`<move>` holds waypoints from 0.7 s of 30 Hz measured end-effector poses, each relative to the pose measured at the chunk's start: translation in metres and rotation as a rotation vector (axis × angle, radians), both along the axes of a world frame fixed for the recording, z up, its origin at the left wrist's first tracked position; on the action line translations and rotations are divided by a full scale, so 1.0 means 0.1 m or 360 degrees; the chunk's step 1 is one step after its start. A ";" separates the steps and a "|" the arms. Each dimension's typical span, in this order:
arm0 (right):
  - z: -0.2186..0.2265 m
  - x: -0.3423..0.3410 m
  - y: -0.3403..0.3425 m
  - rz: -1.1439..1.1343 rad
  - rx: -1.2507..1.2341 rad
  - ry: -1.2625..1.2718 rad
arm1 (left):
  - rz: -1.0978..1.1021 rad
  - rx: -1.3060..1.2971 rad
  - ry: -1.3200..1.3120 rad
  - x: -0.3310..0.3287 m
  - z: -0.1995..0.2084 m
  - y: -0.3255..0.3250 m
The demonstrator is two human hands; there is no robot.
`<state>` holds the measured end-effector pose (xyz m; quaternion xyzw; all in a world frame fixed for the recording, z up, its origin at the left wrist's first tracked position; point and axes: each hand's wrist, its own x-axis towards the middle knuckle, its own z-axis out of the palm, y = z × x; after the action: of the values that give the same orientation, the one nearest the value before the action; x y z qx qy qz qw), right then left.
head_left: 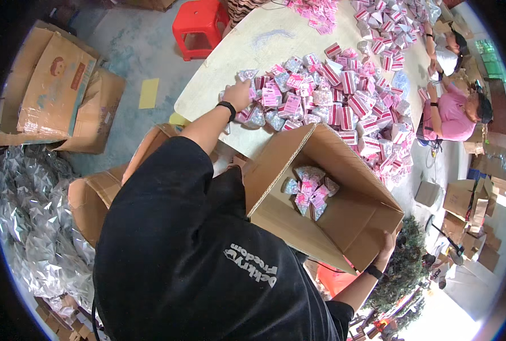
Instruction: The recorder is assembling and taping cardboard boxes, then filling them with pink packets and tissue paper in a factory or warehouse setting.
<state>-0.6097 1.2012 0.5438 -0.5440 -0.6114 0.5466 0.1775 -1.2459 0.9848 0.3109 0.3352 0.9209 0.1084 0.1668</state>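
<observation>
While the right grip (384, 250) clasps the box (278, 170) at its near right edge, the left grip (238, 95) covers packets (291, 105) far left on the desk (230, 62), closure unclear. Packets look light, slippery, slightly soft; best taken mid-body.

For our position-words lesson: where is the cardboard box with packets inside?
In the head view, the box is right of centre, below the heap of packets on the table, the right hand at its lower-right corner.
</observation>
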 end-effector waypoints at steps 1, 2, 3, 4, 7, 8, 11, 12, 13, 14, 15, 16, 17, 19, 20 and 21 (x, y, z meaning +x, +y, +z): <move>-0.02 0.02 -0.01 0.0004 0.0020 -0.0002 | 0.0059 0.0211 -0.0154 -0.02 0.06 0.00; -0.02 0.00 -0.02 0.0016 0.0041 0.0002 | 0.0058 0.0219 -0.0148 -0.07 0.16 -0.02; -0.03 0.00 -0.02 0.0026 0.0062 0.0010 | 0.0061 0.0335 -0.0334 -0.13 0.26 -0.05; -0.02 -0.02 -0.01 0.0040 0.0079 0.0022 | 0.0065 0.0447 -0.0515 -0.19 0.34 -0.11; -0.01 -0.08 0.00 0.0052 0.0120 0.0060 | -0.0050 0.0684 -0.0508 -0.43 0.50 -0.23; -0.01 -0.10 0.01 0.0054 0.0128 0.0073 | -0.0054 0.0779 -0.0580 -0.47 0.67 -0.25; 0.00 -0.14 0.02 0.0059 0.0161 0.0117 | 0.0023 0.0764 -0.0626 -0.50 1.12 -0.24; -0.01 -0.15 0.03 0.0066 0.0170 0.0135 | 0.0003 0.0834 -0.0594 -0.53 1.22 -0.25; -0.01 -0.16 0.04 0.0067 0.0183 0.0152 | -0.0024 0.0906 -0.0562 -0.55 1.33 -0.24; -0.02 -0.16 0.05 0.0069 0.0196 0.0170 | -0.0037 0.0903 -0.0545 -0.58 1.45 -0.24; -0.07 -0.13 0.09 0.0049 0.0139 0.0186 | -0.0084 0.0958 -0.0516 -0.61 1.58 -0.23; -0.02 -0.21 0.06 0.0051 0.0138 0.0207 | -0.0122 0.1015 -0.0486 -0.61 1.75 -0.24; 0.11 -0.35 -0.02 0.0077 0.0149 0.0152 | -0.0048 0.1137 -0.0585 -0.56 1.98 -0.26; 0.22 -0.41 -0.01 0.0106 0.0170 0.0121 | -0.0007 0.1482 -0.0825 -0.56 2.32 -0.27; 0.22 -0.37 0.05 0.0210 0.0150 0.0047 | -0.0017 0.1565 -0.0844 -0.49 2.62 -0.25; 0.22 -0.35 0.08 0.0314 0.0135 -0.0029 | -0.0066 0.1611 -0.0801 -0.41 2.89 -0.23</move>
<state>-0.6450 1.2090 0.5659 -0.4781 -0.6861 0.5302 0.1401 -1.2866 0.9622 0.5994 0.3553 0.6792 0.6097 0.2017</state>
